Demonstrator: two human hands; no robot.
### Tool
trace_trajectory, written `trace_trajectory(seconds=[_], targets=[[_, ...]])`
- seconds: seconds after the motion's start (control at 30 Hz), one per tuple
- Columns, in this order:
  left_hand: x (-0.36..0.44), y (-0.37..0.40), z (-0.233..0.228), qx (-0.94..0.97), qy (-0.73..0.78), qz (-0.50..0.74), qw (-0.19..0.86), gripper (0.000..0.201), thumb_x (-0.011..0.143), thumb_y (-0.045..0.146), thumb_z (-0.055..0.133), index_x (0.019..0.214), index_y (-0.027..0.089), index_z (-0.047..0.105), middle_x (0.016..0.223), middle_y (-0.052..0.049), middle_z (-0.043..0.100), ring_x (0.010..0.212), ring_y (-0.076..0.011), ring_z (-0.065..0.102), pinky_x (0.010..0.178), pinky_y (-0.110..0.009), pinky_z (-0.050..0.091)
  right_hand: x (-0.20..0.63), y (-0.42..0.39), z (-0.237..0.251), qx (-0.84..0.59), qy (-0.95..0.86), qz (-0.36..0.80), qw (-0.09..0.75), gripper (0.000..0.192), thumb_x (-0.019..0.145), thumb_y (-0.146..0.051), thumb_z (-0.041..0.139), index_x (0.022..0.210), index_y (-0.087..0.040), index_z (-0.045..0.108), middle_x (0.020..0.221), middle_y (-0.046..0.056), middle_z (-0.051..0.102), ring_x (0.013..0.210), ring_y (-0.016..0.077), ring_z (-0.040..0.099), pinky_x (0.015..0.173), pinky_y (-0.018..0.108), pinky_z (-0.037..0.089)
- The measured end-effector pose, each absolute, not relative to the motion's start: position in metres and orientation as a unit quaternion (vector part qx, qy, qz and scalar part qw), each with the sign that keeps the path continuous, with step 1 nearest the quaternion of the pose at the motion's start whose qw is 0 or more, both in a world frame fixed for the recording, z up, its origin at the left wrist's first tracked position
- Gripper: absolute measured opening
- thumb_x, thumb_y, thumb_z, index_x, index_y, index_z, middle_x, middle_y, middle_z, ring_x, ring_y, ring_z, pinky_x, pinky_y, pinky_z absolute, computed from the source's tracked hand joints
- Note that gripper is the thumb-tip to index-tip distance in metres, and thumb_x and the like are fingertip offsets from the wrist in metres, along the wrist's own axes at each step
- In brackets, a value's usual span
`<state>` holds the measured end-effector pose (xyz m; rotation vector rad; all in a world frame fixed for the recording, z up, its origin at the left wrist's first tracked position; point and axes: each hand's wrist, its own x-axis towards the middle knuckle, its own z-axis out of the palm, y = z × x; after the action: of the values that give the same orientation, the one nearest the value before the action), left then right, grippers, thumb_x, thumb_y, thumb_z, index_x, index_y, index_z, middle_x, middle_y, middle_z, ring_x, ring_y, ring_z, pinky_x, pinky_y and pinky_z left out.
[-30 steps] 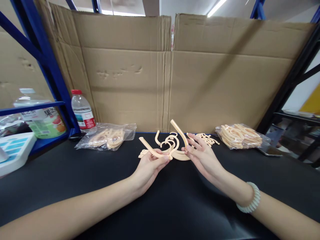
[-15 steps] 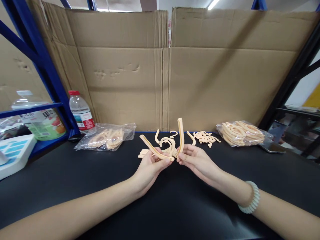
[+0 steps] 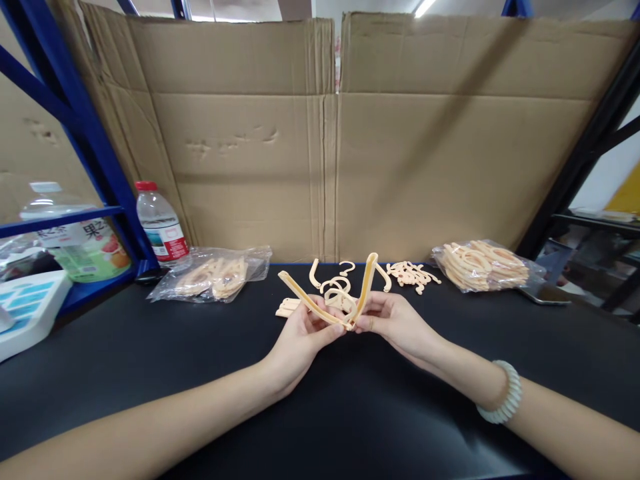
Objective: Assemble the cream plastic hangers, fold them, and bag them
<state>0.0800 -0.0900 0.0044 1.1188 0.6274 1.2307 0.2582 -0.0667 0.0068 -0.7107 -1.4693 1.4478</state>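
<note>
Cream plastic bars meet in a V above the black table point(image 3: 150, 347). The left hand point(image 3: 300, 337) pinches the left bar point(image 3: 307, 302) between thumb and fingertips near its lower end; the bar slants up and away to the left. The right hand point(image 3: 395, 323) grips the right bar point(image 3: 365, 283) the same way, and it rises almost upright. Both lower ends touch just between the two sets of fingertips. Loose cream hooks point(image 3: 333, 283) lie on the table right behind the hands, with a bag of parts point(image 3: 480, 267) off to the right.
</note>
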Motion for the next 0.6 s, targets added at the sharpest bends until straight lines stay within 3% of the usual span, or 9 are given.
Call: trace_trajectory(seconds=[0.33,0.6], targets=[[0.081,-0.093,0.005,0.476,0.299,0.563,0.606,0.041,0.062,0.013,0.082,0.081,0.021,0.045,0.077,0.003,0.067,0.081,-0.0157,0.065,0.085,-0.032,0.048,0.251,-0.077,0.008,-0.306,-0.616,0.530,0.495,0.019,0.064,-0.029,0.081,0.072,-0.020,0.067,0.074,0.001,0.069,0.072,0.0173,0.064,0.075,0.034,0.051],[0.084,-0.094,0.003,0.494,0.340,0.569,0.563,0.041,0.064,0.017,0.081,0.081,0.020,0.045,0.075,0.003,0.066,0.076,-0.0149,0.065,0.081,-0.031,0.049,0.248,-0.077,0.002,-0.344,-0.588,0.510,0.526,0.025,0.059,-0.028,0.083,0.064,-0.019,0.060,0.067,0.001,0.068,0.064,0.0162,0.064,0.068,0.032,0.053]])
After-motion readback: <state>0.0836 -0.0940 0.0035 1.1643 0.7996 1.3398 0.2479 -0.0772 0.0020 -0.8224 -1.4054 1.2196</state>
